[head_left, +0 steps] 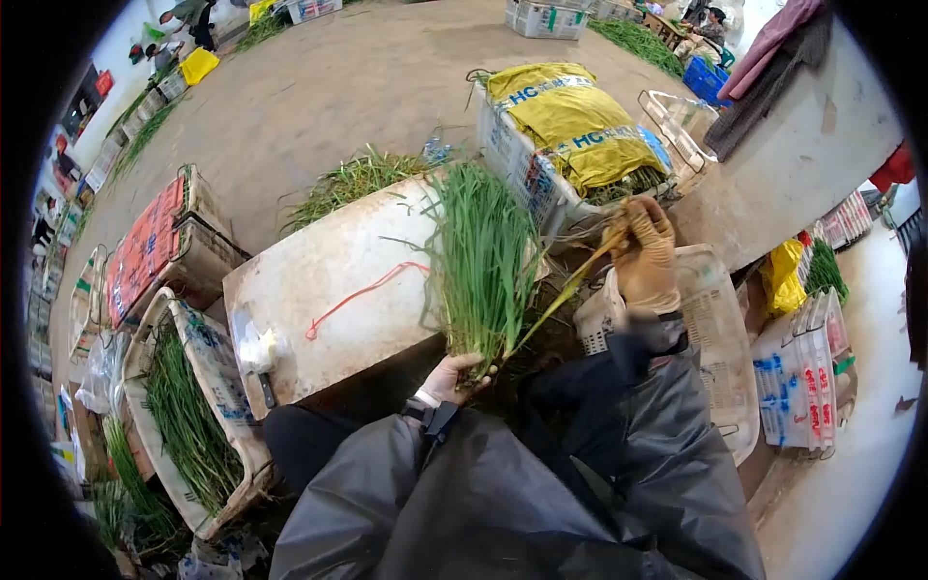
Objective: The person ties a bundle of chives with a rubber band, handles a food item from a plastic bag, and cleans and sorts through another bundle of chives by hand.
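My left hand [452,379] is closed round the root end of a bunch of long green stalks [480,256], whose leaves lie over the right end of a stained white board [338,280]. My right hand [646,256], in a tan glove, is raised to the right of the bunch. Its fingers pinch a yellowed leaf strand [570,287] that runs down to the base of the bunch. A red string [362,290] lies curved on the board, left of the leaves. A knife [267,390] is at the board's lower left edge.
Behind the bunch stands a white crate [510,145] topped with a yellow sack [570,121]. At left are a crate of greens [253,474] and a crate with a red cover [145,253]. An empty crate [720,333] is beside my right arm. People work far back.
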Action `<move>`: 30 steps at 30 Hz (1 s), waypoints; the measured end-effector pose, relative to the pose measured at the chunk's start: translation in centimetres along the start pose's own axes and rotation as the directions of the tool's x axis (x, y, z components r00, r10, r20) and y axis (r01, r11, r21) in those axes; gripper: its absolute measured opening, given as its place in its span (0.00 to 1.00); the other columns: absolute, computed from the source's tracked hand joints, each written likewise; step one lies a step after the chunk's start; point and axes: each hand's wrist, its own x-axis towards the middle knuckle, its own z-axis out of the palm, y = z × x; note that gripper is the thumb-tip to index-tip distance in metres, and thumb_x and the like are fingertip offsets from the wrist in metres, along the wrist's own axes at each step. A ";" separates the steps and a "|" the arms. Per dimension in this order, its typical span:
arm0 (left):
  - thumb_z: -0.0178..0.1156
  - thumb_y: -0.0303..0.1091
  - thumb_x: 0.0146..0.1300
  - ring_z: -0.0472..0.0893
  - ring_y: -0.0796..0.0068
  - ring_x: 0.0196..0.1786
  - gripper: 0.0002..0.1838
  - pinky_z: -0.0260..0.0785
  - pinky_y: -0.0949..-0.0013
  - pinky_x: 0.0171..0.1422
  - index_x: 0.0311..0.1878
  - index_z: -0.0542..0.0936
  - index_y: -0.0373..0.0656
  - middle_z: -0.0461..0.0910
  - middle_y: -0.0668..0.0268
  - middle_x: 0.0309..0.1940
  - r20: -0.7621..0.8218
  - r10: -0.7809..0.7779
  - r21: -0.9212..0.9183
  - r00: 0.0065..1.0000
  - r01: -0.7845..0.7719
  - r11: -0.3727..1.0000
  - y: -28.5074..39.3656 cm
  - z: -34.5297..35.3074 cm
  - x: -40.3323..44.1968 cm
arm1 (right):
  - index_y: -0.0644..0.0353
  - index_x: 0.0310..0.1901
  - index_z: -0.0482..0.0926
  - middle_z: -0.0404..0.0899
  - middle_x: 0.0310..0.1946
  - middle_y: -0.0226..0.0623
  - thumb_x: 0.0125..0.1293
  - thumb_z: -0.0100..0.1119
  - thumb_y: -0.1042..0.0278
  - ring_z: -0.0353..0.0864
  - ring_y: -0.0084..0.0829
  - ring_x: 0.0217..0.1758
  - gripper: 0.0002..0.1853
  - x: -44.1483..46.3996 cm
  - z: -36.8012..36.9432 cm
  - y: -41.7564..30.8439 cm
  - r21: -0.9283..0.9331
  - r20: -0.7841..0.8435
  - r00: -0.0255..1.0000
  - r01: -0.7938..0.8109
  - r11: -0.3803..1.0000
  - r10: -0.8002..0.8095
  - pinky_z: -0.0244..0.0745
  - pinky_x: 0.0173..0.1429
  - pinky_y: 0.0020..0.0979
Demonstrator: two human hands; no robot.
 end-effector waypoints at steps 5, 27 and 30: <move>0.65 0.27 0.69 0.88 0.64 0.45 0.17 0.85 0.62 0.42 0.60 0.79 0.40 0.86 0.61 0.47 -0.036 0.051 0.075 0.998 -0.048 0.996 -0.7 -0.3 0.4 | 0.63 0.43 0.84 0.84 0.31 0.30 0.72 0.66 0.69 0.80 0.20 0.31 0.06 -1.9 -0.2 2.0 -0.722 0.144 0.894 -0.198 0.663 0.425 0.75 0.37 0.24; 0.62 0.32 0.71 0.83 0.60 0.59 0.21 0.82 0.52 0.61 0.66 0.77 0.42 0.84 0.59 0.58 0.026 0.004 -0.148 1.000 -0.001 0.989 -2.3 1.5 -0.3 | 0.60 0.44 0.83 0.82 0.33 0.28 0.74 0.66 0.68 0.77 0.19 0.31 0.06 -7.4 -0.6 10.3 0.031 0.097 0.814 -0.578 0.815 0.573 0.70 0.34 0.24; 0.62 0.31 0.70 0.83 0.61 0.59 0.20 0.81 0.52 0.62 0.64 0.79 0.42 0.84 0.60 0.58 -0.042 0.017 -0.093 0.999 -0.021 0.995 -2.4 1.4 -0.1 | 0.63 0.44 0.83 0.83 0.30 0.32 0.72 0.64 0.69 0.78 0.20 0.27 0.07 -7.5 -3.4 11.9 -0.600 -0.045 0.799 -0.501 0.624 0.599 0.73 0.34 0.25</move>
